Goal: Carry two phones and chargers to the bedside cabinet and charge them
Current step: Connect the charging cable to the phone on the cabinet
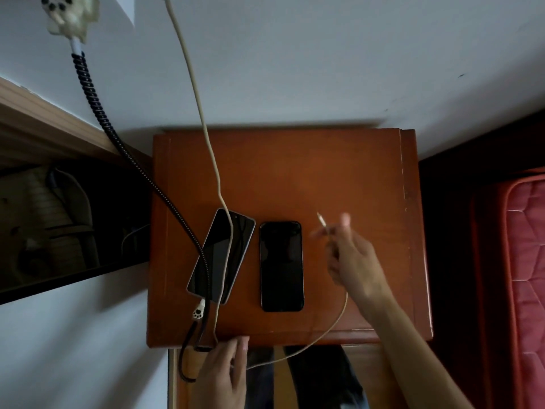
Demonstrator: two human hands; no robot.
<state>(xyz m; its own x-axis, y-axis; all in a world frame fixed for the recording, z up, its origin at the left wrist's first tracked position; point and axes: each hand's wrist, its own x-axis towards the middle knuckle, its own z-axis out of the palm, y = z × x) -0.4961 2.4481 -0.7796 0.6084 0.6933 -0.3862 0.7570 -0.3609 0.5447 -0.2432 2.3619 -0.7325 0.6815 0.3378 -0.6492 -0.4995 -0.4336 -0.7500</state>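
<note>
While L hand (225, 367) low, R hand (351, 255) w/ plug (323, 224) raised

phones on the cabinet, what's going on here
A person is wiring up two phones on the bedside cabinet. The left phone already has the black coiled cable plugged into its near end. The right phone lies flat with nothing plugged in yet. The right hand holds the connector end of the beige cable above the cabinet, right of that phone. The left hand holds the same cable's slack at the cabinet's front edge.
</note>
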